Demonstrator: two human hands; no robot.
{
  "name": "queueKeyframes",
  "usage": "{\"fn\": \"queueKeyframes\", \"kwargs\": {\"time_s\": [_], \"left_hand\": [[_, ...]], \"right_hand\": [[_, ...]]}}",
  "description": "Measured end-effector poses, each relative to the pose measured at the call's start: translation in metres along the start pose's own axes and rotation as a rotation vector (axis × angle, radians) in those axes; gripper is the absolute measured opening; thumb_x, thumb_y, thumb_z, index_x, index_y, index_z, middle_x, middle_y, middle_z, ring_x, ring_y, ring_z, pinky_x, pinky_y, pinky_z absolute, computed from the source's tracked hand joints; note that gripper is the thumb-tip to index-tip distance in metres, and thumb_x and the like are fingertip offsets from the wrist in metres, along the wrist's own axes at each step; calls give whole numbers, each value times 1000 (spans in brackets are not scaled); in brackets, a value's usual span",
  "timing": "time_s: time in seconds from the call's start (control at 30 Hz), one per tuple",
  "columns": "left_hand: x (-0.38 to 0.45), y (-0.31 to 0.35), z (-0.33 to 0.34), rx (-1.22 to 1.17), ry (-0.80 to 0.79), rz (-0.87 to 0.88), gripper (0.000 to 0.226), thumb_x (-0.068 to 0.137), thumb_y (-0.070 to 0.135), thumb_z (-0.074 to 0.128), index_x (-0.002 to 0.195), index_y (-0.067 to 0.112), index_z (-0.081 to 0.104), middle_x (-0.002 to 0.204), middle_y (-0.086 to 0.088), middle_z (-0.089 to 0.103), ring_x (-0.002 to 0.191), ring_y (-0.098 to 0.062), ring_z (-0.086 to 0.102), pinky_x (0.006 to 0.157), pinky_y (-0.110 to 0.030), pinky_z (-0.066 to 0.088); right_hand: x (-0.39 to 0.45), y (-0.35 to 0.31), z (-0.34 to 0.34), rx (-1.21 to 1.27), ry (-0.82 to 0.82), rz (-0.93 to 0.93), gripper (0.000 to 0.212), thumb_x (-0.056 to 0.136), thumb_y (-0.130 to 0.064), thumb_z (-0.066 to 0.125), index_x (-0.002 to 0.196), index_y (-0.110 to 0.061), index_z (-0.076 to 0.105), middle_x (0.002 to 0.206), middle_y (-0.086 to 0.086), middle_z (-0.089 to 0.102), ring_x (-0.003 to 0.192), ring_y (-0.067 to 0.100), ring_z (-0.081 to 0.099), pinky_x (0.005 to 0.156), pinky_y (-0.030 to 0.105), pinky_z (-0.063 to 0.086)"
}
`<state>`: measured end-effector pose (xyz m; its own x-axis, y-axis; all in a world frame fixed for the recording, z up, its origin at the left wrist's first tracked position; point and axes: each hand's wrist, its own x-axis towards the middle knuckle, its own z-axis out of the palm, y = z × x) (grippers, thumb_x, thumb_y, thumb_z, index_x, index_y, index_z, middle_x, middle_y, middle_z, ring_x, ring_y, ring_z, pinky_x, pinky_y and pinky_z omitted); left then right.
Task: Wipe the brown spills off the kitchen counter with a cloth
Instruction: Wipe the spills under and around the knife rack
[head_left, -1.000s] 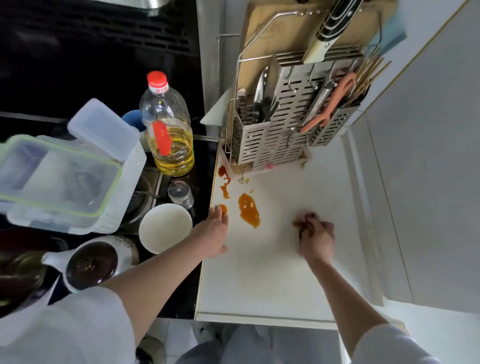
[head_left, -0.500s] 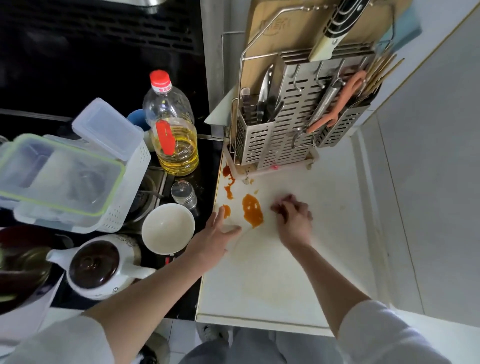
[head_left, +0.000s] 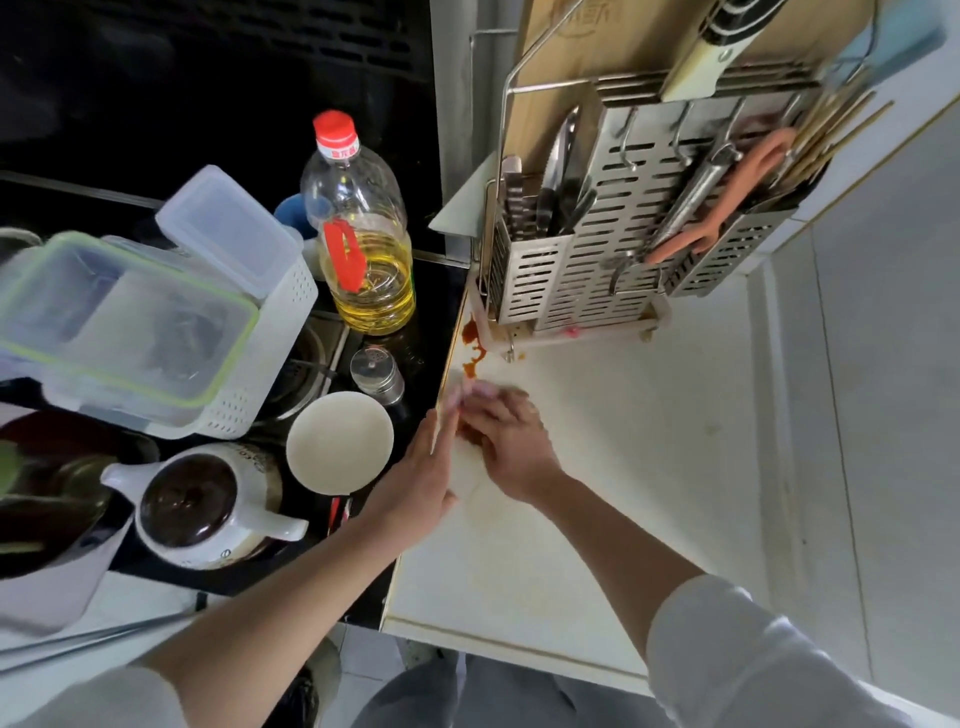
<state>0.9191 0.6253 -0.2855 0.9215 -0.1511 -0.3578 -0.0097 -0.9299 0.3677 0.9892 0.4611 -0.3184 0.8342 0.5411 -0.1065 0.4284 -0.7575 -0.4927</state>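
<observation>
My right hand (head_left: 506, 441) lies with bent fingers on a pale cloth (head_left: 467, 488) that is hard to tell from the white counter (head_left: 649, 467). It covers the spot where the large brown spill lay. Two small brown spills (head_left: 471, 345) show just beyond it, by the foot of the steel rack. My left hand (head_left: 421, 467) lies at the counter's left edge with straight fingers that touch the cloth beside my right hand. The fingertips of both hands are blurred.
A steel utensil rack (head_left: 597, 260) with knives and a cutting board stands at the back of the counter. Left of the counter, on the black stove, are an oil bottle (head_left: 363, 249), a shaker (head_left: 376, 374), a white bowl (head_left: 340, 441), a lidded pot (head_left: 202, 504) and plastic containers (head_left: 130, 322).
My right hand has slid left across the counter onto the large spill, which no longer shows. My left hand has drawn back slightly along the edge and now lies against the right.
</observation>
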Motion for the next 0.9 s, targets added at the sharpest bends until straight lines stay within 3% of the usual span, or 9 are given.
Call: {"fn": "queueKeyframes", "kwargs": {"time_s": [0.1, 0.17, 0.23, 0.3, 0.43, 0.57, 0.67, 0.8, 0.9], "left_hand": [[-1, 11, -1, -48, 5, 10, 106, 93, 24, 62, 153, 25, -26, 165, -12, -12, 150, -31, 19, 102, -29, 46], [0, 18, -1, -88, 69, 43, 88, 92, 19, 61, 157, 23, 1, 164, -11, 5, 151, -31, 12, 111, -35, 41], [4, 25, 2, -48, 230, 132, 52, 89, 15, 61, 139, 19, 47, 145, -8, 42, 135, -30, 41, 98, -33, 52], [11, 34, 3, 13, 292, 184, 20, 89, 21, 62, 108, 23, 67, 119, 3, 56, 108, -22, 57, 75, -26, 55], [21, 52, 15, 121, 110, 186, 31, 93, 42, 58, 117, 24, 64, 133, -1, 48, 121, -25, 44, 91, -30, 45], [36, 41, 0, 149, 16, 225, 26, 90, 33, 63, 115, 26, 62, 130, -6, 54, 115, -26, 58, 84, -37, 58], [64, 24, -10, 295, 187, 58, 43, 85, 21, 69, 126, 18, 57, 132, -10, 54, 126, -29, 48, 94, -39, 53], [35, 45, 17, 396, 186, 461, 54, 74, 25, 80, 124, 14, 64, 130, -7, 64, 120, -26, 57, 94, -33, 51], [33, 42, 18, 387, 98, 454, 64, 84, 25, 73, 141, 17, 47, 155, -12, 31, 139, -30, 37, 101, -37, 52]], "right_hand": [[-37, 0, -6, 277, -98, -143, 47, 91, -11, 58, 130, -38, 59, 137, -17, 56, 130, 6, 46, 108, 26, 37], [-56, 3, -19, 700, -45, 157, 39, 90, -3, 60, 122, -25, 63, 114, -8, 70, 99, 9, 67, 87, 35, 55], [-67, 18, -26, 824, 234, 398, 32, 85, 1, 52, 108, -19, 62, 98, -5, 71, 87, 16, 71, 77, 48, 58], [-75, 44, -30, 555, 386, 400, 29, 80, -4, 51, 101, -20, 64, 99, -2, 68, 92, 20, 68, 77, 46, 58], [-94, 80, -32, -33, 218, 396, 31, 87, -28, 65, 118, -30, 66, 139, 9, 52, 127, 36, 48, 105, 45, 39], [-111, 94, -30, -105, -61, 480, 67, 91, -66, 42, 152, -44, 24, 165, 3, 4, 152, 26, -4, 121, 43, -3], [-123, 103, -36, -75, -12, 576, 84, 84, -79, 26, 155, -37, 14, 165, 13, -1, 151, 32, -7, 122, 39, -1], [-130, 105, -43, -159, -105, 632, 75, 93, -68, 35, 155, -41, 3, 165, 4, -11, 151, 28, -10, 119, 51, -3], [-127, 103, -46, -122, -91, 632, 75, 92, -66, 42, 155, -42, 8, 165, 2, -8, 151, 26, -8, 119, 52, -2]]}}
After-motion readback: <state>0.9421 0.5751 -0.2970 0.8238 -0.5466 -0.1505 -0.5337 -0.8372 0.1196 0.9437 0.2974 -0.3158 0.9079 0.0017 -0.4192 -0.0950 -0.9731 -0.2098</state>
